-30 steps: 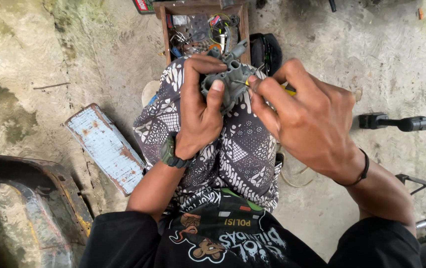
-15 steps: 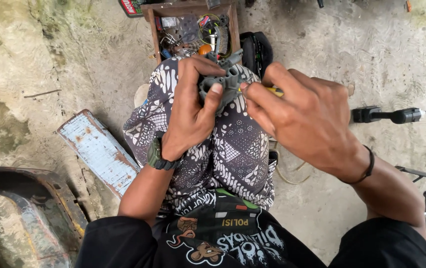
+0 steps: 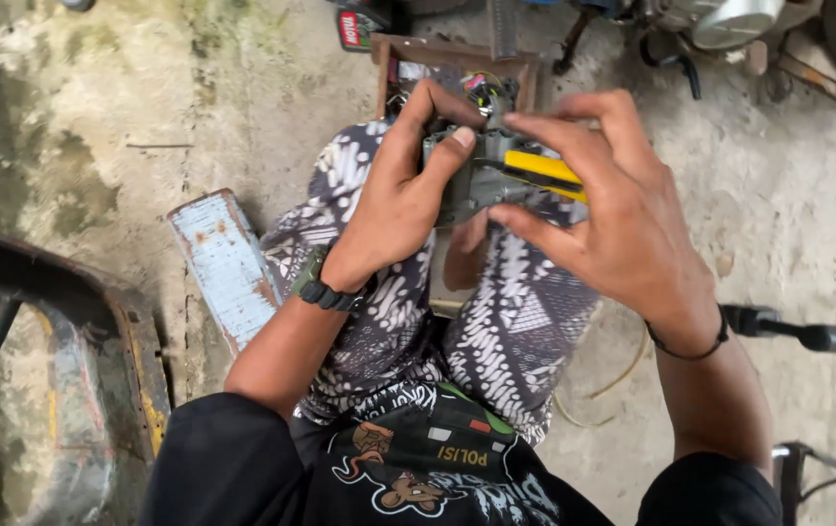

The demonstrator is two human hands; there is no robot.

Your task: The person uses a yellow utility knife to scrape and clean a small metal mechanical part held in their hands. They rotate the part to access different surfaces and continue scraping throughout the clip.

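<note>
Grey metal part sits half hidden in your gripping left hand, your right hand pinching a yellow-handled tool whose tip is covered.

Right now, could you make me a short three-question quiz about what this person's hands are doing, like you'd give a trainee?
1. True or false: the left hand grips the grey metal part over the person's lap.
2. What colour is the handle of the tool in the right hand? A) red B) yellow C) green
3. What lies on the concrete floor beside the person's left knee?

Key:
1. True; its fingers wrap around the part.
2. B, yellow with black.
3. A worn pale-blue plank, its paint chipped.
</note>
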